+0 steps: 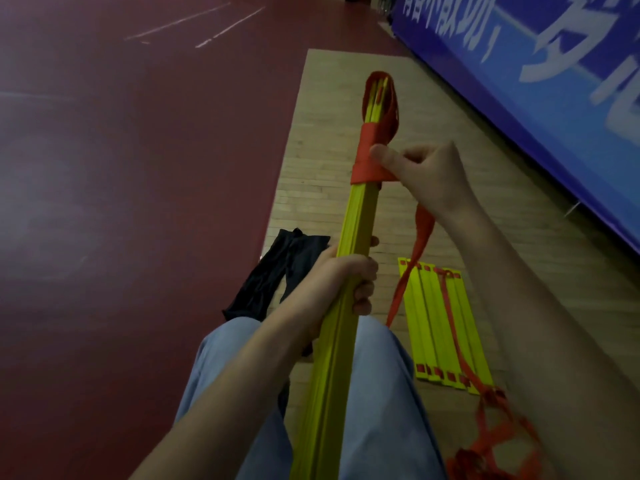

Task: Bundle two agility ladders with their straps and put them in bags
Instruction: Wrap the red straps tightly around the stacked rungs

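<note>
While the left hand grips a stack of flat yellow plastic ladder rungs around its middle, fingers curled over the right side and thumb behind, the stack points away from the person and rises at a tilt above the floor. Its near end runs down between the person's legs in light blue jeans.

Near the far end, a red fabric strap is wound in several turns around the stack, and a loop of it arches over the very tip. The right hand pinches this strap at the right side of the wrapping, thumb pressed on the turns and the other fingers curled. From under that hand the strap's loose tail hangs down towards the floor.

A second yellow ladder lies flat on the pale wooden strip of floor, to the right of the person's legs, its rungs side by side with red tabs at their ends. Its own red webbing trails over the rungs and piles up in a tangle near the lower right.

A black fabric bag lies crumpled at the left edge of the wooden strip, where it meets the dark red floor. A blue banner with white characters runs along the right side.
</note>
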`<move>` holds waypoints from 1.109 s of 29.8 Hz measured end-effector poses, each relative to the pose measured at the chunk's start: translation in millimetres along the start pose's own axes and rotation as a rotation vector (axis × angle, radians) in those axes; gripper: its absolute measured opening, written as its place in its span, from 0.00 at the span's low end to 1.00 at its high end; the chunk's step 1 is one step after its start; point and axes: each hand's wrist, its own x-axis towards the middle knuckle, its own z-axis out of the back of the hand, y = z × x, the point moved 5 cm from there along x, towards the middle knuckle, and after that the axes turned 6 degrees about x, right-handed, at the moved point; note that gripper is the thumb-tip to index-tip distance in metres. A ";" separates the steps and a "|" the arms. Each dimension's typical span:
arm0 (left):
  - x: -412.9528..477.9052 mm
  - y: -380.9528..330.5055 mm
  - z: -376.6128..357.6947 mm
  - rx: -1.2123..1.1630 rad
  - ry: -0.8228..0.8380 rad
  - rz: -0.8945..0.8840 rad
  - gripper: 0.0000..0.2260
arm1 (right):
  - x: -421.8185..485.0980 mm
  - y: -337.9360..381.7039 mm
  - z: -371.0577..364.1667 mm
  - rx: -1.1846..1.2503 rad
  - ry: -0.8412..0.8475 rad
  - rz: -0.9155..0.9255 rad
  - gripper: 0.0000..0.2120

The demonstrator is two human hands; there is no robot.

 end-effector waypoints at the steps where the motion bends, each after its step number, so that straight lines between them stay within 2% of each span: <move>1: 1.6 0.4 -0.5 0.005 -0.005 -0.002 0.20 | 3.4 -4.5 -1.1 0.082 0.014 -0.022 0.23; 4: 8.8 -8.8 -2.7 0.155 -0.054 -0.027 0.16 | 4.7 -25.9 -7.1 0.412 -0.001 -0.154 0.21; 6: 15.1 -20.1 -3.8 0.250 -0.083 -0.065 0.15 | 3.5 -30.3 -11.2 0.502 0.036 -0.173 0.19; 8: 18.8 -26.8 -5.0 0.232 -0.056 -0.099 0.15 | 4.3 -25.0 -13.5 0.575 0.127 -0.142 0.18; 11: 17.4 -26.4 -9.6 0.070 0.105 -0.130 0.17 | 8.0 -14.6 -9.6 0.591 0.150 -0.074 0.16; 15: 14.9 -9.4 -13.6 -0.253 0.335 -0.056 0.17 | 0.8 -14.8 -13.7 0.221 0.047 -0.079 0.15; 17: 10.5 -0.3 -14.1 -0.372 0.447 -0.016 0.19 | -7.0 -21.1 -20.3 0.145 0.067 -0.157 0.15; 19: 4.9 7.4 -13.2 -0.468 0.572 0.020 0.19 | -17.0 -26.6 -28.3 0.264 0.167 -0.274 0.13; 21: -0.6 14.6 -8.6 -0.499 0.598 0.040 0.18 | -24.6 -26.6 -35.1 0.406 0.230 -0.320 0.12; 23: -1.6 20.3 3.7 -0.336 0.422 0.065 0.17 | -30.2 -23.3 -37.6 0.426 0.222 -0.302 0.11; 26: -5.1 12.1 24.9 0.137 0.010 0.058 0.17 | -33.9 -22.0 -42.0 0.323 0.194 -0.261 0.10; 28: -6.4 4.1 29.6 0.352 -0.176 0.007 0.15 | -34.0 -22.1 -45.9 0.231 0.165 -0.224 0.09; 31: -7.8 -0.1 26.0 0.518 -0.340 -0.171 0.18 | -34.4 -16.1 -53.3 0.145 0.135 -0.175 0.08; 33: -11.1 0.5 27.5 0.547 -0.423 -0.216 0.18 | -36.0 -10.5 -54.5 0.162 0.155 -0.159 0.08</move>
